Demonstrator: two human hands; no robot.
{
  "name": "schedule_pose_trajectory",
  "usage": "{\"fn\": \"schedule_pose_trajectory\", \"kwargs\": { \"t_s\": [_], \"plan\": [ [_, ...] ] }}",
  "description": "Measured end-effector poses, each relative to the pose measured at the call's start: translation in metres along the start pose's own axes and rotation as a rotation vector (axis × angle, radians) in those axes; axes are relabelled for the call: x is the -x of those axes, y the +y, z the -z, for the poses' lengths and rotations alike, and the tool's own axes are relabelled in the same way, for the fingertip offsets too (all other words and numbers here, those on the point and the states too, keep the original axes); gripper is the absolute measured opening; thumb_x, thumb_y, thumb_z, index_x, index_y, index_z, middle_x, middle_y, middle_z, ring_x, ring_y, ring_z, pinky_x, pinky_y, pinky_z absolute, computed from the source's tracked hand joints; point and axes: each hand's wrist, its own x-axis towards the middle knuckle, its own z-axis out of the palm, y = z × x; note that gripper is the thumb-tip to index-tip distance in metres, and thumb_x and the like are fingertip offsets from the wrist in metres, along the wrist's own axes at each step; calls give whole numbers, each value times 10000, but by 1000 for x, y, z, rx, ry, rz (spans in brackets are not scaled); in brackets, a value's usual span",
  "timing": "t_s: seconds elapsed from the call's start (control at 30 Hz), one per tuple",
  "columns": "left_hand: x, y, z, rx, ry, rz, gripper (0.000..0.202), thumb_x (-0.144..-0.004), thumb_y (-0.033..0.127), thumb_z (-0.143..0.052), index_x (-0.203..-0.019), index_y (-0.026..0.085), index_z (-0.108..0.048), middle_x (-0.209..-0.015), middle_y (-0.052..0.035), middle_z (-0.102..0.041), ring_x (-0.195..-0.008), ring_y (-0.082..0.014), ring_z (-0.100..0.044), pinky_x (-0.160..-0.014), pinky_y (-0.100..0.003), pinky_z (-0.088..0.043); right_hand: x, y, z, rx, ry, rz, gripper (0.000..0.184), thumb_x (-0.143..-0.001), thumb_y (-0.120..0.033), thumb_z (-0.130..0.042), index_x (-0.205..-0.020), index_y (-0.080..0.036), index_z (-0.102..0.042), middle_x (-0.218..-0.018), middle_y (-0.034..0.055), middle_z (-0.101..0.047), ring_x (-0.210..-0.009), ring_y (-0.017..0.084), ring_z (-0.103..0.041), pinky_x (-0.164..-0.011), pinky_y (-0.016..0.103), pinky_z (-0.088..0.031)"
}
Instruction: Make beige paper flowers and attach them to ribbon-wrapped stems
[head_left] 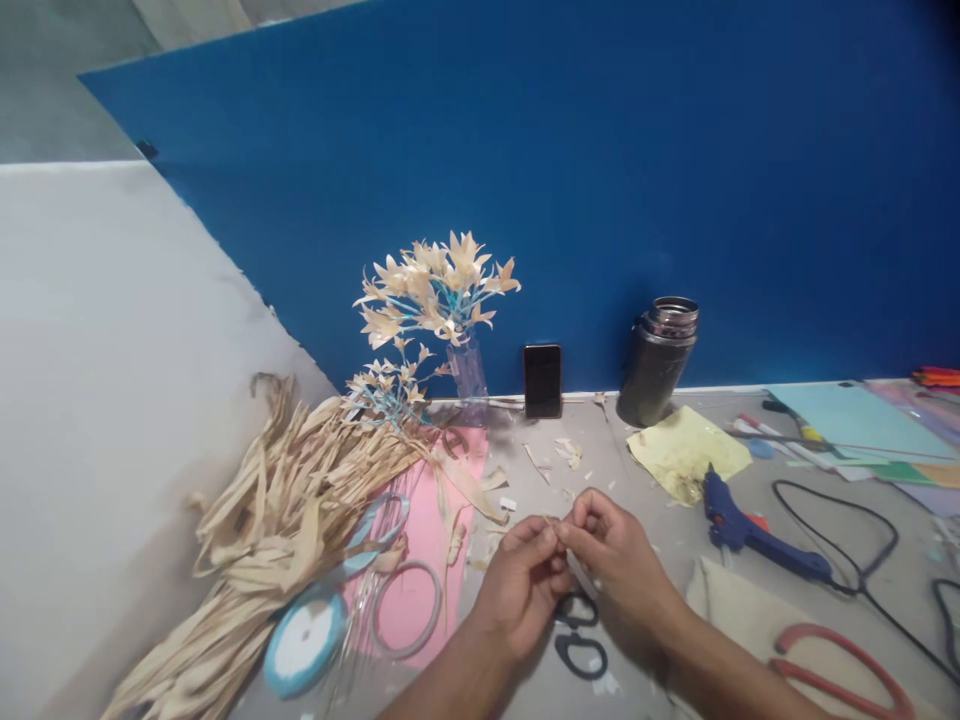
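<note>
You have both hands together above the front of the grey table [600, 440]. Your left hand [521, 580] is partly curled, its thumb and fingers closed on a thin tan piece [552, 521]; your right hand [615, 550] pinches the same spot, so the fingertips of both meet around it. The piece is too small and too covered for you to make out its full shape. Just below, between your wrists, lie black-handled scissors [576, 631], their blades hidden.

To your left, a large bundle of dried husk strips [300, 520] spreads beside a pink sheet [459, 500]. A spool of light blue ribbon [277, 655] sits against the strips, with a grey ring [438, 600] lying partly on the pink sheet.

Ahead of you, cream flowers [435, 290] on blue stems stand in a clear vase [470, 380], with a smaller bunch [386, 390] beside it at the left. A phone [543, 382] leans upright against the blue panel [562, 150], and an uncapped flask [656, 365] stands farther right.

On your right, a blue glue gun [765, 538] lies near a stained yellow paper [679, 450], and a red-handled tool [847, 646] rests on a beige cloth [739, 600].
</note>
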Motion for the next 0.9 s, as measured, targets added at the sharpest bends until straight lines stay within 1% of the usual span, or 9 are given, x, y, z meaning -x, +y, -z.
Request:
{"fn": "schedule_pose_trajectory", "kwargs": {
  "t_s": [0.1, 0.2, 0.3, 0.4, 0.47, 0.57, 0.67, 0.77, 0.9],
  "plan": [
    [-2, 8, 0, -47, 1, -95, 345, -590, 292, -919, -734, 136, -648, -804, -21, -640, -715, -114, -595, -647, -220, -474, 0, 0, 1, 109, -122, 3, 120, -769, -286, -638, -752, -215, -544, -636, -39, -581, -574, 134, -530, -547, 236, -398],
    [-4, 18, 1, -206, 49, -239, 310, -685, 353, -861, -764, 144, -646, -843, -31, -651, -713, -112, -581, -670, -229, -478, -5, -2, 13, 418, -232, 40, 51, -812, -216, -556, -785, -211, -599, -700, -11, -637, -636, 158, -573, -599, 252, -404],
    [-7, 23, 4, -315, 90, -306, 306, -743, 389, -809, -743, 155, -612, -718, -12, -612, -635, -107, -534, -590, -218, -444, -16, -8, 37, 904, -116, 177, 184, -892, -208, -480, -800, -220, -639, -795, 43, -697, -727, 204, -619, -649, 283, -382],
    [-9, 22, 7, -267, 121, -234, 350, -705, 401, -833, -730, 156, -583, -683, 4, -585, -592, -91, -511, -549, -206, -413, -40, -20, 61, 1213, -10, 135, 194, -924, -235, -487, -831, -214, -656, -778, 77, -709, -684, 220, -623, -603, 292, -323],
    [-11, 19, 8, -213, 139, -165, 384, -663, 396, -862, -727, 155, -571, -674, 12, -575, -578, -81, -507, -533, -194, -395, -62, -29, 69, 1269, -19, 89, 241, -973, -295, -450, -891, -229, -667, -829, 71, -728, -746, 224, -646, -607, 283, -315],
    [-11, 16, 9, -176, 128, -113, 404, -631, 388, -880, -719, 155, -562, -641, 23, -560, -543, -71, -488, -508, -187, -372, -98, -33, 66, 1325, -36, 38, 366, -1002, -354, -401, -825, -193, -678, -875, 107, -734, -832, 239, -662, -615, 288, -320],
    [-12, 14, 11, -170, 101, -103, 394, -652, 400, -864, -718, 159, -559, -610, 33, -542, -493, -61, -454, -481, -190, -340, -129, -25, 56, 1345, -34, 4, 257, -963, -276, -465, -905, -187, -699, -961, 107, -747, -895, 236, -675, -626, 284, -343],
    [-13, 13, 12, -176, 79, -101, 395, -667, 418, -850, -710, 159, -555, -613, 29, -543, -469, -55, -432, -462, -192, -313, -151, -12, 49, 1363, -28, -56, 224, -933, -309, -530, -969, -179, -708, -1042, 126, -746, -960, 261, -683, -668, 296, -393],
    [-14, 14, 13, -188, 69, -89, 404, -664, 424, -849, -692, 157, -548, -612, 32, -530, -468, -51, -423, -460, -189, -309, -167, -3, 47, 1376, -18, -170, 390, -955, -444, -514, -1010, -114, -714, -1069, 210, -731, -987, 328, -690, -723, 363, -463]
  ]
}}
